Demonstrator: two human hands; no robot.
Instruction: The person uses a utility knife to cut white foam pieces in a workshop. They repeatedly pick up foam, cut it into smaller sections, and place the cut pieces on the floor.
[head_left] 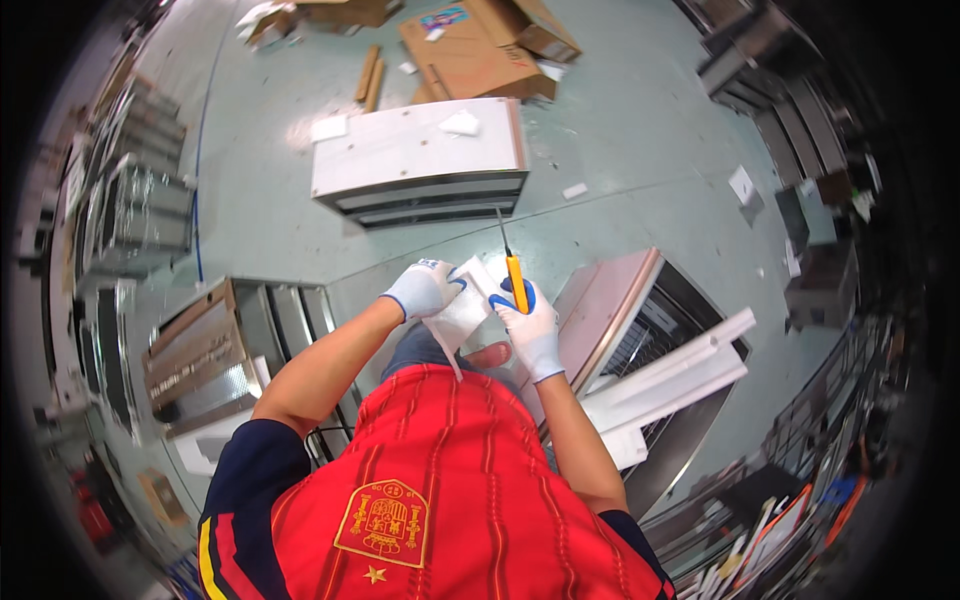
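Note:
Both of my hands wear white gloves with blue palms. My left hand (424, 288) is closed on the edge of a white foam piece (460, 318), which hangs in front of my legs. My right hand (530, 328) grips an orange-handled utility knife (517, 283), its thin blade pointing up and away from me. The foam's right edge reaches the fingers of that hand; whether they also pinch it, I cannot tell. Just beyond lies a metal appliance cabinet (415, 152) with a white panel on top and scraps of foam on it.
To my right an open metal cabinet (620, 300) holds long white foam strips (670, 375). At my left stands another metal unit (215, 350) with brown strips. Flattened cardboard boxes (475, 55) lie on the far floor (620, 130). Wrapped units (140, 215) line the left side.

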